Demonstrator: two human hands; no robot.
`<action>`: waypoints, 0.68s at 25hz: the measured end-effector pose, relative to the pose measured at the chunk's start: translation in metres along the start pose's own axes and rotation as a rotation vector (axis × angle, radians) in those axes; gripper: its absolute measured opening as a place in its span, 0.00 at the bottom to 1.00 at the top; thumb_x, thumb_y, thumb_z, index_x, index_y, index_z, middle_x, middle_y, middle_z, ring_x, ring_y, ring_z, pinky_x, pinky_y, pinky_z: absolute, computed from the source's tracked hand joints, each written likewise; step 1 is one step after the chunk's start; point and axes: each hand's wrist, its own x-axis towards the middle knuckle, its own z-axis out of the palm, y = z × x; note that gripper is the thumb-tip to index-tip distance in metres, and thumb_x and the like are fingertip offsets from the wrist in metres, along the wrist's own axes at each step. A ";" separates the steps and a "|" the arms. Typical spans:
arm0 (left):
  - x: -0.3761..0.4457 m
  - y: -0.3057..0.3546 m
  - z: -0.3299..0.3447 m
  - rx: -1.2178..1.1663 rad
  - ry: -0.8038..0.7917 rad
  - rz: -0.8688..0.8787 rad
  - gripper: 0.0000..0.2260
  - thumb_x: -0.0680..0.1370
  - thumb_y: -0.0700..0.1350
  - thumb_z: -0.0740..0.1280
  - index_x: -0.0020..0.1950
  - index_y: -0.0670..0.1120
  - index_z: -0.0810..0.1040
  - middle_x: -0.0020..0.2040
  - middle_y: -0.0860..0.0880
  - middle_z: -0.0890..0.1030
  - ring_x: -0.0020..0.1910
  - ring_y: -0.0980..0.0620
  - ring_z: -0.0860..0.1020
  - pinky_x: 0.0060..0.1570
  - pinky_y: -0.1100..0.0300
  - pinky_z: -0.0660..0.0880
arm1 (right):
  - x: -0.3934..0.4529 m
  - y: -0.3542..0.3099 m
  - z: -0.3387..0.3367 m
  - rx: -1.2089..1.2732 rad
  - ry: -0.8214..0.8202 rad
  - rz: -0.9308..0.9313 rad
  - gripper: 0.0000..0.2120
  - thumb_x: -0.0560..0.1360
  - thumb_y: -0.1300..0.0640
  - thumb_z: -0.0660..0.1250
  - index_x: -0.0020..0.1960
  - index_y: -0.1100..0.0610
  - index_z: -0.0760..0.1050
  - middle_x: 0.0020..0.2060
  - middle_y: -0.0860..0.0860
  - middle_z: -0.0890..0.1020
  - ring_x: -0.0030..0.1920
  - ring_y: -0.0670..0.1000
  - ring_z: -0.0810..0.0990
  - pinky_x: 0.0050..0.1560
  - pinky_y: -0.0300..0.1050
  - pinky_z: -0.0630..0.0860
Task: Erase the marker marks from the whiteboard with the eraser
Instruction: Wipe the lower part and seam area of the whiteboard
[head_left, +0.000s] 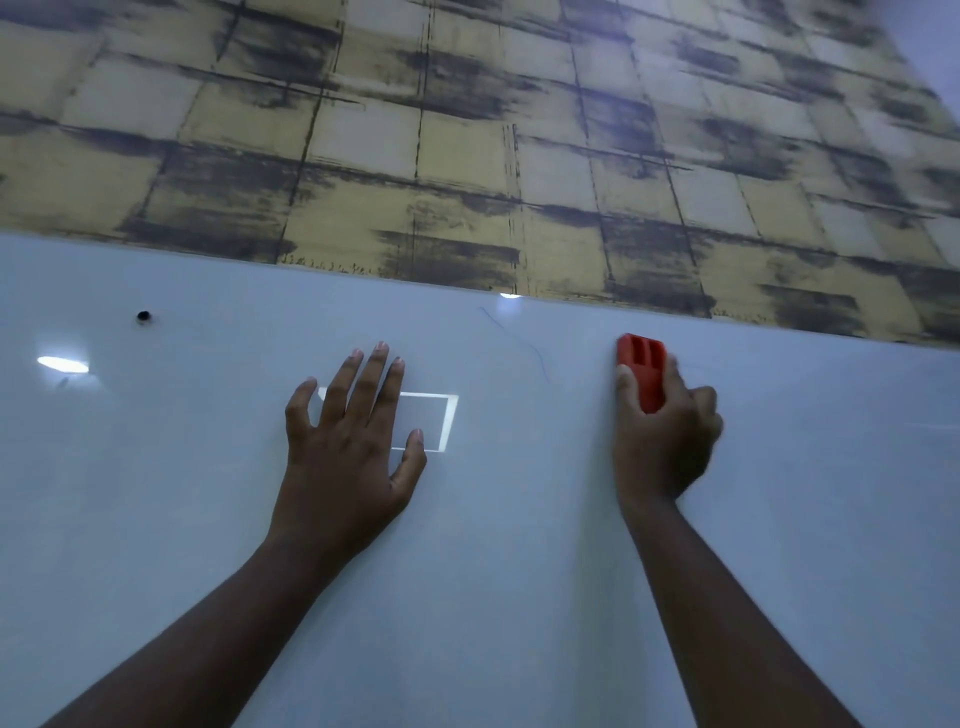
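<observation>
My right hand (662, 431) grips the red eraser (643, 370) right of centre in the frame, its upper end sticking out above my fingers, pressed against the whiteboard (519, 545). A thin, faint marker line (537, 356) runs just left of the eraser, near the board's top edge. My left hand (353, 441) lies flat on the board at centre, fingers spread and relaxed. Yellow-and-black patterned wallpaper (467, 130) fills the upper frame.
</observation>
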 end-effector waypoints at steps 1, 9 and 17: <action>0.000 0.000 0.000 -0.002 -0.001 -0.002 0.32 0.82 0.58 0.54 0.84 0.42 0.65 0.85 0.44 0.63 0.83 0.43 0.62 0.77 0.37 0.57 | -0.009 -0.017 0.006 0.006 -0.035 -0.070 0.30 0.80 0.40 0.67 0.77 0.51 0.71 0.54 0.58 0.77 0.54 0.60 0.76 0.51 0.57 0.79; 0.019 -0.013 0.000 0.000 0.010 0.040 0.36 0.79 0.64 0.55 0.80 0.42 0.70 0.78 0.41 0.71 0.76 0.38 0.71 0.67 0.39 0.64 | -0.098 -0.077 0.018 0.027 -0.167 -0.598 0.30 0.80 0.38 0.61 0.77 0.54 0.71 0.51 0.54 0.79 0.48 0.52 0.77 0.44 0.48 0.81; 0.032 -0.025 0.005 -0.032 0.022 0.025 0.33 0.81 0.62 0.53 0.82 0.46 0.68 0.83 0.43 0.66 0.81 0.41 0.66 0.74 0.39 0.60 | -0.011 -0.043 0.015 -0.076 -0.129 -0.431 0.31 0.80 0.37 0.64 0.78 0.50 0.70 0.44 0.53 0.71 0.44 0.53 0.73 0.40 0.52 0.80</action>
